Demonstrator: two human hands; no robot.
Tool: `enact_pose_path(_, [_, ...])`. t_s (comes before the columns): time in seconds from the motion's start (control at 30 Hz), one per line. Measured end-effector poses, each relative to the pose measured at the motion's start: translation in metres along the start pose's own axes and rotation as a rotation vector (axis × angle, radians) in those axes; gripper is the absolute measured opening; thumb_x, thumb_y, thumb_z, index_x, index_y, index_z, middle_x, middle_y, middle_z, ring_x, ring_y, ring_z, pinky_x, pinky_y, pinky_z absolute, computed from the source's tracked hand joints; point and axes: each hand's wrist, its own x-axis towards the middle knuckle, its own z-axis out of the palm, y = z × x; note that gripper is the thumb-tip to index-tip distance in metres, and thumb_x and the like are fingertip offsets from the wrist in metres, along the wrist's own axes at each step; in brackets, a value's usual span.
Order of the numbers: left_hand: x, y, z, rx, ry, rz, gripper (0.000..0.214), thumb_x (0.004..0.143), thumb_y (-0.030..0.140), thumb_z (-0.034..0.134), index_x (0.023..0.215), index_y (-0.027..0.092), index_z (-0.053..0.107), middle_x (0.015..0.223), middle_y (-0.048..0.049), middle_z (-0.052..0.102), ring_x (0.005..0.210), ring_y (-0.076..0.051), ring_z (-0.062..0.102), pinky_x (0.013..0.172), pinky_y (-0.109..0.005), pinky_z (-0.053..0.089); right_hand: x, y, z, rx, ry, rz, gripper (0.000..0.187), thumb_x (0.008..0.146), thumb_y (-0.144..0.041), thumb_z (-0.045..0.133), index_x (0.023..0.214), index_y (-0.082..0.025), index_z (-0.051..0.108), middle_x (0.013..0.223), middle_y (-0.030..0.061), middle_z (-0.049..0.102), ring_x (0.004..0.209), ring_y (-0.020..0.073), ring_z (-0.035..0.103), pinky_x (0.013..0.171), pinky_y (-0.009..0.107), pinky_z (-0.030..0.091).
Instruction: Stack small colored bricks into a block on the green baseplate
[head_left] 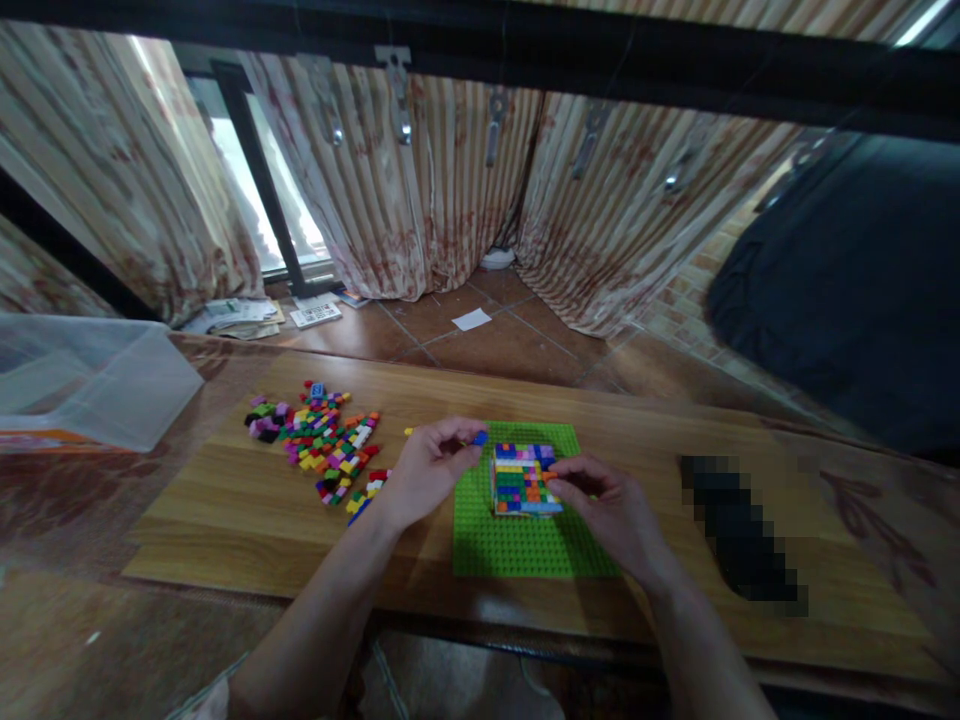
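The blue brick (481, 438) pinched by the left hand (427, 475) is looking plastic; beneath the pinch, a studded plastic baseplate (525, 545) is lying on the smooth wood-grain table (225, 500).

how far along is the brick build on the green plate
Done: a multicoloured brick block stands near the back of the green baseplate, most of the plate bare. In hand: the left hand pinches a blue brick just beside the block, and the right hand touches the block's right edge. Still to do: a large pile of loose bricks lies on the table, so probably plenty remains.
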Motion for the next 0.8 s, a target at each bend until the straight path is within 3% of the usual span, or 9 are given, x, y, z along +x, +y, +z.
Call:
enact_pose_path(0.2, [-0.001,-0.003,0.001,0.114,-0.028,0.042,0.025,0.077,0.022,0.065,0.101,0.015,0.066,0.083,-0.0009,0.062,0.075,-0.012,0.057,0.071,-0.025,0.047,-0.001,-0.004,0.0,-0.089,0.006,-0.04,0.02,0.082,-0.042,0.067,0.086,-0.023,0.072,0.084,0.0021,0.07,0.076,0.0177,0.063,0.072,0.032,0.049])
enact_pose_path(0.47, [-0.002,0.003,0.004,0.269,-0.047,0.1,0.007,0.08,0.017,0.061,0.086,0.015,0.064,0.078,-0.0008,0.065,0.075,-0.013,0.06,0.074,-0.025,0.047,0.0,0.001,-0.002,-0.155,0.043,-0.116,0.024,0.084,-0.045,0.065,0.085,-0.024,0.076,0.086,0.0035,0.073,0.08,0.0193,0.064,0.073,0.032,0.049])
enact_pose_path(0.8, [-0.005,0.007,0.007,0.383,-0.081,0.11,0.013,0.082,0.014,0.058,0.087,0.017,0.07,0.084,-0.0022,0.07,0.08,-0.015,0.064,0.077,-0.026,0.049,0.005,0.0,0.006,0.048,0.167,0.033,0.023,0.07,-0.044,0.076,0.073,-0.021,0.074,0.071,0.0016,0.072,0.068,0.0173,0.063,0.066,0.031,0.05])
